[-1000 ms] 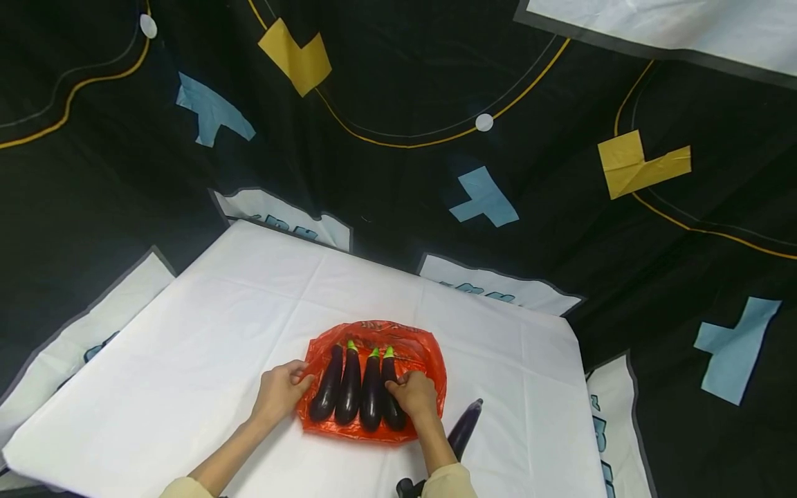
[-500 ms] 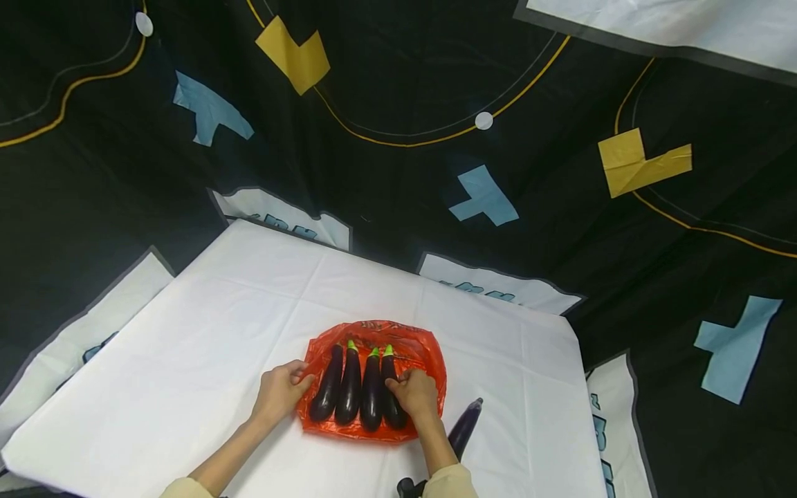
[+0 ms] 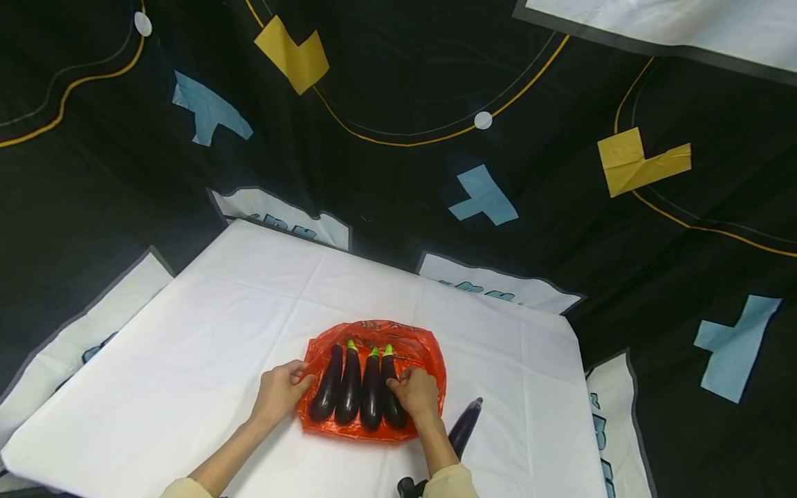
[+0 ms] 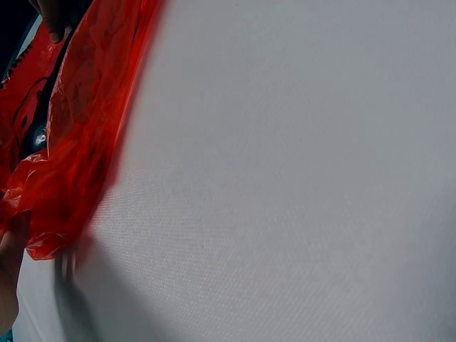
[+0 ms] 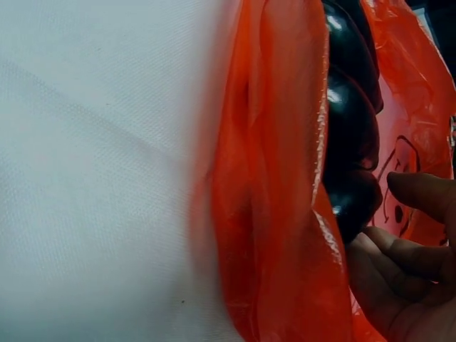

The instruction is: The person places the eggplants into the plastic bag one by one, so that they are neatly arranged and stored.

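Note:
Several dark purple eggplants [image 3: 350, 387] with green stem ends lie side by side in an open red plastic bag [image 3: 429, 346]. My left hand [image 3: 278, 394] pinches the bag's left edge; in the left wrist view part of that hand [image 4: 8, 274] shows against the red plastic. Inside the bag's right side, my right hand [image 3: 418, 394] holds the rightmost eggplant [image 3: 394, 409], thumb on top and fingers along its side. The right wrist view shows the rounded eggplant ends [image 5: 353, 128] behind the bag's near rim, beside my right hand [image 5: 406, 278]. My right forearm partly hides another eggplant [image 3: 465, 427].
The bag lies on a table with a white cover [image 3: 261, 304]. A small black object [image 3: 411, 487] shows at my right sleeve. A dark curtain [image 3: 386, 83] with yellow and blue patches hangs beyond the table's far edge.

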Motion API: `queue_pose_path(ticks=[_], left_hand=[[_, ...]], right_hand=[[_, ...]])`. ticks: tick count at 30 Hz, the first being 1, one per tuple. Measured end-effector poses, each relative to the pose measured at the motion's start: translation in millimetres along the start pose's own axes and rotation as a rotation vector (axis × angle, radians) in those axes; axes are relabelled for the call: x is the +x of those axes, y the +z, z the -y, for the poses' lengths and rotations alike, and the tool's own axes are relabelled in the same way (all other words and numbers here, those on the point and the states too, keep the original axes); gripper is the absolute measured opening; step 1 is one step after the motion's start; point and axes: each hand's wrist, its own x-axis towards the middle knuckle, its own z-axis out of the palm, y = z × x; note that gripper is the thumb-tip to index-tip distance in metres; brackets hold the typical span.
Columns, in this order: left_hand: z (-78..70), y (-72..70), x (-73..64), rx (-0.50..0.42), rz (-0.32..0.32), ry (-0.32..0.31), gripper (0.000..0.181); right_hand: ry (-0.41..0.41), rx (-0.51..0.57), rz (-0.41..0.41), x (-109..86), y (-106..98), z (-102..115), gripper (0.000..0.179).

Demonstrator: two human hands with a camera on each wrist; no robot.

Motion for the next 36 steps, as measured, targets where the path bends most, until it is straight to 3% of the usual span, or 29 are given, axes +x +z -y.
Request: queue_pose_path(ticks=[7, 16, 23, 30, 33, 36], left_hand=[[-1.4, 1.0, -0.5, -0.006, 0.004, -0.009, 0.015], [-0.3, 1.4, -0.8, 0.002, 0.010, -0.004, 0.016], [-0.9, -0.2, -1.6, 0.017, -0.007, 0.007, 0.016], [1.1, -0.3, -2.6, 0.028, 0.005, 0.016, 0.017], [1.1, 0.0, -1.7, 0.026, 0.004, 0.016, 0.016], [0.7, -0.8, -1.4, 0.021, 0.007, 0.012, 0.017]], right_hand=[[-0.023, 0.010, -0.051, -1.7, -10, 5, 0.022], [-0.058, 0.117, -0.170, -13.2, -43, 2, 0.024], [0.003, 0.193, -0.233, -24.1, -69, -12, 0.024], [0.120, 0.180, -0.352, -38.1, -93, -47, 0.032], [0.187, 0.127, -0.344, -44.3, -97, -70, 0.045], [0.258, 0.039, -0.270, -52.2, -95, -94, 0.059]])
